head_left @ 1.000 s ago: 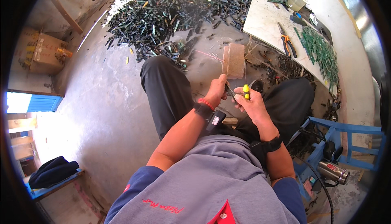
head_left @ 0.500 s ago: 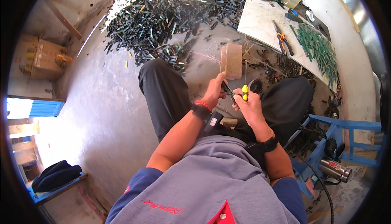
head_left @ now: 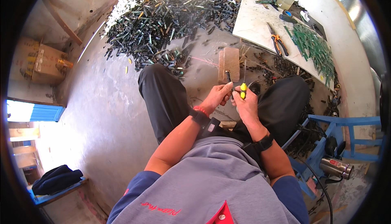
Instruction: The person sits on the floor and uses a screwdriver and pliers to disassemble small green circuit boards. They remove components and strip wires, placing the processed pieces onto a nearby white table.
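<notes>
Dark strip (head_left: pixel 228 76) now farther forward, long axis toward brick (head_left: pixel 231 59)

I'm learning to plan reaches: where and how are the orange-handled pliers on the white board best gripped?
Take the pliers by the handles, probably coming from the near side: they lie on the white board with handles toward the person's right knee and nose pointing away. Green strips lie to the right, so keep left of them.

One screwdriver (head_left: pixel 243 91), one pair of pliers (head_left: pixel 279 45), one steel flask (head_left: pixel 334 167), dark strips (head_left: pixel 159 28) (too many to count)
</notes>
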{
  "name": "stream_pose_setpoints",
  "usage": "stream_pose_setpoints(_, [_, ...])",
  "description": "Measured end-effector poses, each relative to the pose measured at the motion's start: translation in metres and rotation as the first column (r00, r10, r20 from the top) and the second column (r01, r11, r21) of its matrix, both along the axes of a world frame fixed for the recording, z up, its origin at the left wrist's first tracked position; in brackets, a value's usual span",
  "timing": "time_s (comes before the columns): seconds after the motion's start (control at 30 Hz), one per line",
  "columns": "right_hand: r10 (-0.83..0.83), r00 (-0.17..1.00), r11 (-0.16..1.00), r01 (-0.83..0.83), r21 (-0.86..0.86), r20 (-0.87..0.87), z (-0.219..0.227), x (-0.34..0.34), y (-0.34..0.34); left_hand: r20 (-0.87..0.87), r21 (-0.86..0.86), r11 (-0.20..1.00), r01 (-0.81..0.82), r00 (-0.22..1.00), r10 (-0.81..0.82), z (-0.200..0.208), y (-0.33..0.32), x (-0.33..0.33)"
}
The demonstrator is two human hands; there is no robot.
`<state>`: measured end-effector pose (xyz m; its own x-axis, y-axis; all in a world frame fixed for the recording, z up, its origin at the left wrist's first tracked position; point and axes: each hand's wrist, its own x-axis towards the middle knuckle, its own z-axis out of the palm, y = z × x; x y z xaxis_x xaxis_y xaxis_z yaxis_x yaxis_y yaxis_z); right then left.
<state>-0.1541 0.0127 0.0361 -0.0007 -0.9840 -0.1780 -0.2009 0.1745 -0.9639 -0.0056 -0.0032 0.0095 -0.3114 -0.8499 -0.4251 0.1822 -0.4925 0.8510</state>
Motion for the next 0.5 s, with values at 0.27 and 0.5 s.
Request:
stream_pose_setpoints(0.27, [0.005,0.997,0.998,-0.01,-0.055,-0.075,-0.013,-0.003,-0.003,0.047,-0.057,0.998,-0.006,0.999,0.009,-0.004,0.004,-0.003])
stream_pose_setpoints(0.5, [-0.025,0.999,0.999,0.023,0.032,0.041,-0.001,0.0,0.001,0.139,-0.139,0.99,-0.01,0.99,0.03,-0.001,0.006,-0.006])
